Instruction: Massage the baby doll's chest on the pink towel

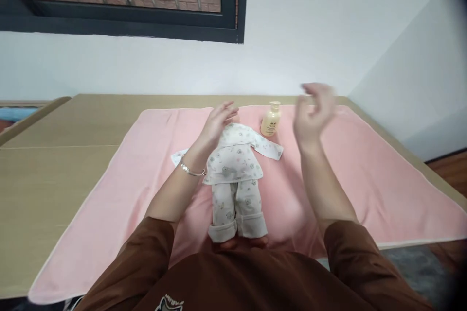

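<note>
A doll in a white patterned top (234,160) and matching trousers (249,204) with turned-up cuffs lies on a pink blanket (138,165), its feet toward my body. My left hand (220,119) is at the doll's head end, fingers apart and partly hiding the head; whether it touches the doll is unclear. Raised to the right of a pale yellow pump bottle (270,120), my right hand (314,109) is blurred, with fingers curved and parted and nothing visible in it. One sleeve of the top stretches toward the bottle, the other lies behind my left forearm.
The blanket covers much of a wooden table (54,170). Behind the table stands a white wall (292,34) with a dark-framed barred window (146,19) at the upper left. Wooden flooring shows at the right edge.
</note>
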`<action>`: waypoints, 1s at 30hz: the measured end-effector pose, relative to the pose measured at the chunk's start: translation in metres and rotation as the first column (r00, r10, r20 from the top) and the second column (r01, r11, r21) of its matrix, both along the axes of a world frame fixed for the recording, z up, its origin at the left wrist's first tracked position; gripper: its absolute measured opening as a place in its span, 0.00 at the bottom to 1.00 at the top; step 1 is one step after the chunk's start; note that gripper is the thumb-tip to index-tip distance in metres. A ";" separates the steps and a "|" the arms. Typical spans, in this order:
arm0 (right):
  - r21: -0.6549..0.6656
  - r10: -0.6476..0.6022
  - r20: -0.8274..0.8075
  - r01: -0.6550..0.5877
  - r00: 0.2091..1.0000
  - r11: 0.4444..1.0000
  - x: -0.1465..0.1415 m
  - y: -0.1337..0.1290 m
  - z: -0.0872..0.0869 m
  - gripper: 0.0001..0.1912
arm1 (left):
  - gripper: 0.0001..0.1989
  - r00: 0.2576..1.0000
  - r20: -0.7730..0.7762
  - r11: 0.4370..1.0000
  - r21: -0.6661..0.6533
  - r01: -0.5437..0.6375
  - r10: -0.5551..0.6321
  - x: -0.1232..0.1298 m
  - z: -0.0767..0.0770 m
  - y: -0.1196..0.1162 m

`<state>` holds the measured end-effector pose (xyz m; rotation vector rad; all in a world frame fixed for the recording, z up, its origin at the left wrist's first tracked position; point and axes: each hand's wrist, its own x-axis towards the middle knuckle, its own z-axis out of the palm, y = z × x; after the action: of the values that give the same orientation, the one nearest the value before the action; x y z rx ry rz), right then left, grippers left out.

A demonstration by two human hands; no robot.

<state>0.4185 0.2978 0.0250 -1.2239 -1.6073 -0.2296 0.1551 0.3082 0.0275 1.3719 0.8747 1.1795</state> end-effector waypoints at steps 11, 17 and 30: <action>-0.400 -0.088 0.463 0.296 0.882 0.867 -0.018 0.067 -0.044 0.31 | 0.38 0.774 0.623 0.754 -0.562 0.341 0.114 0.132 -0.013 0.107; -0.416 -0.084 0.493 0.320 0.866 0.851 -0.022 0.063 -0.037 0.29 | 0.36 0.731 0.661 0.717 -0.591 0.369 0.169 0.133 -0.015 0.102; -0.545 0.076 -0.079 -0.107 0.994 0.832 -0.100 0.009 -0.052 0.33 | 0.34 0.821 0.570 0.781 -0.502 0.371 -0.023 0.055 -0.008 0.005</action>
<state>0.3185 0.3071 -0.0272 -1.5597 -1.7386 0.3562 0.2101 0.3133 0.0194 0.5421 0.5831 0.9240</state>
